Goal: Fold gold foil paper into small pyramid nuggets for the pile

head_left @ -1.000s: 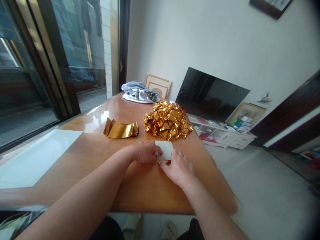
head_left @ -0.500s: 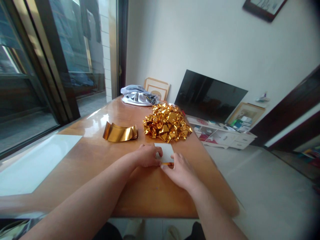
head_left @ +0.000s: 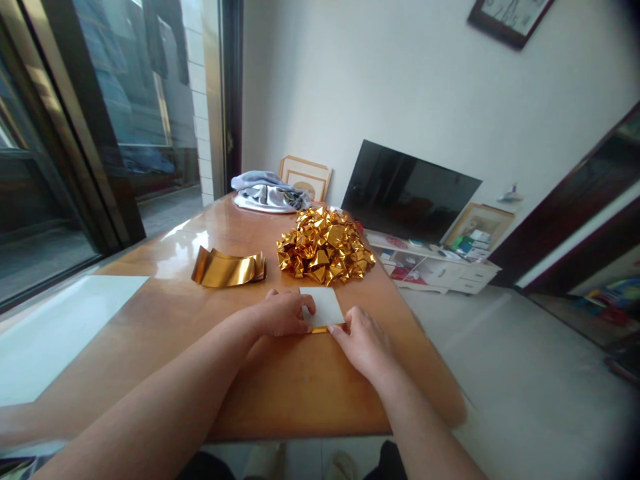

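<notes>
L hand (head_left: 283, 315) and R hand (head_left: 366, 341), both half-curled, touch white paper (head_left: 326, 307) just nearside of gold pile (head_left: 325, 248); can't tell if either pinches. Best bet: hold flat, press gold edge (head_left: 320, 330) evenly, corner to corner.

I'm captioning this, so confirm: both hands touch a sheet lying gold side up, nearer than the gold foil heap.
No: the head view shows the sheet white side up. The left hand and right hand do touch it, nearer than the gold foil heap.
</notes>
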{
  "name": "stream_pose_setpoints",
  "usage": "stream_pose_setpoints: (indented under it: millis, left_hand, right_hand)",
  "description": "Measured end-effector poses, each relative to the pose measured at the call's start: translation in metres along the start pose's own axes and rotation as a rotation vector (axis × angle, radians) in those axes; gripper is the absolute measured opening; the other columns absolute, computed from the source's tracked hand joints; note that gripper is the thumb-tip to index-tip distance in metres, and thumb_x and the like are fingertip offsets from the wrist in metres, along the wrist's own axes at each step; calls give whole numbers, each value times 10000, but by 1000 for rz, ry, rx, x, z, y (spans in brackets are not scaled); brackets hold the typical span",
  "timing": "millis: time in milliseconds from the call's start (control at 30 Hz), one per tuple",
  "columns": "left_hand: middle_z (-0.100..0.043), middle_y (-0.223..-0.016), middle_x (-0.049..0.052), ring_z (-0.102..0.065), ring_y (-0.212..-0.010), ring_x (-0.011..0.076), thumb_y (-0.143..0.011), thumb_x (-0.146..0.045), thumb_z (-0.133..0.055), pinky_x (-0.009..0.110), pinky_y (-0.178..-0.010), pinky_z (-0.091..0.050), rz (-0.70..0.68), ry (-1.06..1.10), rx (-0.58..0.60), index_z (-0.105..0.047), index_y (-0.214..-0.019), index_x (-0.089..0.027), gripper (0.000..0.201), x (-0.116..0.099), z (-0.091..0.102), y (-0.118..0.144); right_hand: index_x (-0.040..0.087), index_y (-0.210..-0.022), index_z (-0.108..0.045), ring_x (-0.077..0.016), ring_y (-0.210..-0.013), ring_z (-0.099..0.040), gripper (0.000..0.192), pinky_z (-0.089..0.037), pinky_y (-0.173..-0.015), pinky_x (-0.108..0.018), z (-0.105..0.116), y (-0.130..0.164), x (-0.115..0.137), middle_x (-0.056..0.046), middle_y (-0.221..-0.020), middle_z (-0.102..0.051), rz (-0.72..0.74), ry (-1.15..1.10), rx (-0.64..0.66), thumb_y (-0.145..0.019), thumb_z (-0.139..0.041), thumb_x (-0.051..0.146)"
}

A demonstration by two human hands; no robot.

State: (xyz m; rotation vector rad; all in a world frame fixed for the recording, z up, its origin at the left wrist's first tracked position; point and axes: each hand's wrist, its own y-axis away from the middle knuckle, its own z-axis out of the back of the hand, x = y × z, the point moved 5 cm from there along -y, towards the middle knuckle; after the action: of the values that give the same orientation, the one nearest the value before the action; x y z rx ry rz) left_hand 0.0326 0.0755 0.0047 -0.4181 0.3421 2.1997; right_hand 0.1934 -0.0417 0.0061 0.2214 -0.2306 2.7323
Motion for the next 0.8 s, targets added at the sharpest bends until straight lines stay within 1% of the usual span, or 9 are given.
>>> stream_pose_setpoints:
  millis: [100, 333, 567, 700, 800]
  left_hand:
    - [-728, -937, -3, -654, -900, 241, -776, -534, -655, 395, -874, -365, 1, 13, -4, -627, -1132, -311, 422, 1, 0, 0]
    - [-718, -924, -16, -652, -907, 237, -769, -499, -670, 394, -890, -349, 1, 50, 1, -625, -1112, -312, 394, 4, 0, 0]
    - [-722, -909, -14, -653, -875, 225, -774, -500, -663, 371, -855, -355, -14, 10, -19, -631, -1109, -298, 392, 4, 1, 1]
    - [-726, -892, -12, -650, -840, 214, -760, -469, -669, 363, -834, -357, -31, -29, -55, -657, -1071, -289, 359, 0, 3, 1]
    - [-720, -868, -5, -641, -806, 205, -746, -416, -671, 338, -790, -369, -75, -37, -77, -684, -1019, -274, 307, -4, 3, 0]
  right_hand:
    - [227, -948, -552, -237, -906, -646, 328, -357, -646, -297, 1, -2, -10, -59, -974, -689, -23, -3, 9, -897, -596, 548]
    - [228, -956, -545, -200, -829, -646, 292, -325, -607, -281, -1, -7, -30, -45, -978, -696, -101, -78, 36, -900, -592, 510]
    - [231, -936, -544, -173, -762, -630, 182, -313, -592, -256, -9, -11, -42, -17, -913, -698, -106, -190, -5, -896, -598, 401]
    - [239, -939, -576, -165, -735, -622, 111, -326, -597, -245, -17, -15, -49, 3, -843, -690, -61, -321, 7, -907, -566, 344]
    - [237, -911, -606, -163, -723, -610, 100, -350, -611, -245, -20, -15, -46, 6, -806, -677, 4, -404, 18, -900, -571, 331]
